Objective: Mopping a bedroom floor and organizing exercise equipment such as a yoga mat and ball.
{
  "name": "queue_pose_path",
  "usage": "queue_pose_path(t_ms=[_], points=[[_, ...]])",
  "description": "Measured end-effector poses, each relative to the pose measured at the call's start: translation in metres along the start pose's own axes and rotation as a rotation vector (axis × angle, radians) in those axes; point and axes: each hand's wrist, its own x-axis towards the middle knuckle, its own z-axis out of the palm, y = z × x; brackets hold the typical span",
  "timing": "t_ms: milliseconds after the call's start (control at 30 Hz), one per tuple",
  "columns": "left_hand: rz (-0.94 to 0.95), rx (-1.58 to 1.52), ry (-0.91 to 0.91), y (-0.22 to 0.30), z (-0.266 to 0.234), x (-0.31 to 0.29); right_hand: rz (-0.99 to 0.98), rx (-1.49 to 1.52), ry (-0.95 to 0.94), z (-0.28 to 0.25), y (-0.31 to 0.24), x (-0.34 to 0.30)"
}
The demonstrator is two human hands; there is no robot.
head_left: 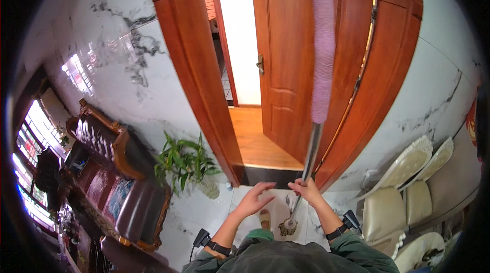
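A single view is supplied, from a wide fisheye camera worn on the person's head, the left of a side-by-side pair. It looks steeply down and forward over the person's chest, so both forearms enter from the lower edge. The right hand closes around the mop pole near the lower centre, close to the lens; the left hand, fingers spread, sits just left of that grip. Above the grip, the wooden door frame bends with the lens; below it lies the mop head. Straight edges curve toward the dark rim. No second view is available for comparison.
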Motion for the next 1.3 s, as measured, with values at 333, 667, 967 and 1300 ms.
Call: queue_pose_path(t_ms=[333,667,967,1300], points=[[0.172,-0.67,-0.019,0.012,-0.045,0.347,-0.129,-0.005,-0.212,-0.047,0.066,0.307],[0.11,-0.44,0.609,-0.119,-0.16,0.607,-0.418,-0.211,0.34,-0.152,-0.098,0.575],[-0.057,-0.289,0.973,-0.158,-0.263,0.739,-0.408,-0.014,0.553,-0.166,-0.113,0.707],[0.009,-0.281,1.223,-0.289,-0.406,0.877,-0.298,0.037,0.669,-0.187,-0.1,0.722]])
